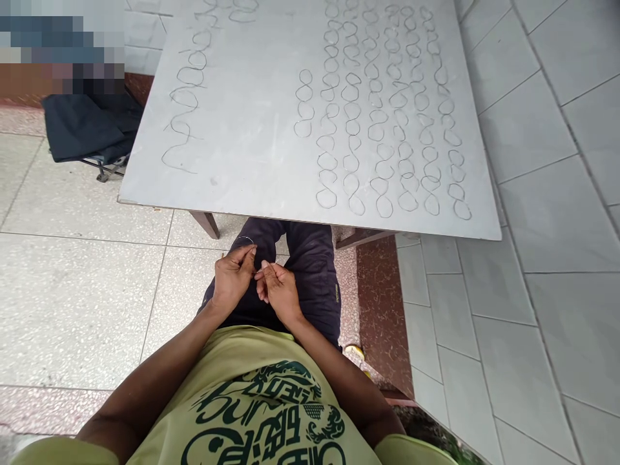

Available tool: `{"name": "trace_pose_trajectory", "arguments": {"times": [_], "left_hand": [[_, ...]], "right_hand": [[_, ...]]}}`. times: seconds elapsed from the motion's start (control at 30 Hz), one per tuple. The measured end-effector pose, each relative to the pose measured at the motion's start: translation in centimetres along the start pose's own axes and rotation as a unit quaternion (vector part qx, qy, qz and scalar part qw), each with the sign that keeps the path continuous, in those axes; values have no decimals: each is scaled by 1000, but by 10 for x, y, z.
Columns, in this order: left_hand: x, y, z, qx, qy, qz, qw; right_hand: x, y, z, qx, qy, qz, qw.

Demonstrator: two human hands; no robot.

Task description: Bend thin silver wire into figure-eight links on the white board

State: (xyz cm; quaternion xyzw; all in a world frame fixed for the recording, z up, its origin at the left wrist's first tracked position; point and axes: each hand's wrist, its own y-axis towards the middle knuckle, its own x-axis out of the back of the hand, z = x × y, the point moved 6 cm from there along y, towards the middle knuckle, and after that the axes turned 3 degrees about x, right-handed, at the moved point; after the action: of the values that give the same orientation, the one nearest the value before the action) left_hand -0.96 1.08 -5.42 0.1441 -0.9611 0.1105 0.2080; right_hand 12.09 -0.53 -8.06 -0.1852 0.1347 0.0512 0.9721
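My left hand (234, 274) is closed in a pinch on a thin wire (246, 237), and a curved end of it sticks out above the fingertips. Beside it, my right hand (279, 288) pinches the same wire, as far as I can tell; the fingers hide most of it. Both hands are over my lap, just in front of the table (252, 161). On the table's right side lie several columns of wire figure-eights (353, 123). Along the left side runs a row of curved, S-like wire pieces (184, 100).
Just beyond my hands is the table's front edge. A tiled wall (547, 213) rises close on the right. A dark cloth (92, 129) hangs over a seat at the left, and my legs (310, 278) reach under the table.
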Motion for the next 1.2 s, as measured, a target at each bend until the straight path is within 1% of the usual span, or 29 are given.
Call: {"name": "trace_pose_trajectory", "arguments": {"times": [0.13, 0.27, 0.37, 0.53, 0.67, 0.8, 0.9, 1.07, 1.2], "left_hand": [[-2, 2, -3, -40, 52, -3, 998], [-4, 3, -10, -85, 70, 3, 994], [-4, 1, -10, -99, 84, -4, 991], [-6, 0, -7, -110, 114, -12, 987], [-5, 1, -6, -86, 88, -15, 992], [-4, 3, -5, -21, 4, 21, 1000], [2, 1, -6, 16, -61, 38, 997], [11, -9, -11, 25, -85, 66, 994], [16, -18, -15, 28, -86, 49, 995]], "right_hand": [[-1, 3, 0, -8, 0, -2, 1000], [1, 7, -4, -25, 39, -21, 999], [1, 9, -6, -30, 66, -27, 997], [-2, 10, -9, -29, 80, -24, 996], [0, 11, -11, -28, 78, -21, 996], [8, 12, -6, -13, 39, -23, 999], [12, 13, 2, 0, 17, -15, 1000], [12, 14, 11, 12, 12, 11, 1000], [8, 12, 15, 24, 4, 28, 999]]}}
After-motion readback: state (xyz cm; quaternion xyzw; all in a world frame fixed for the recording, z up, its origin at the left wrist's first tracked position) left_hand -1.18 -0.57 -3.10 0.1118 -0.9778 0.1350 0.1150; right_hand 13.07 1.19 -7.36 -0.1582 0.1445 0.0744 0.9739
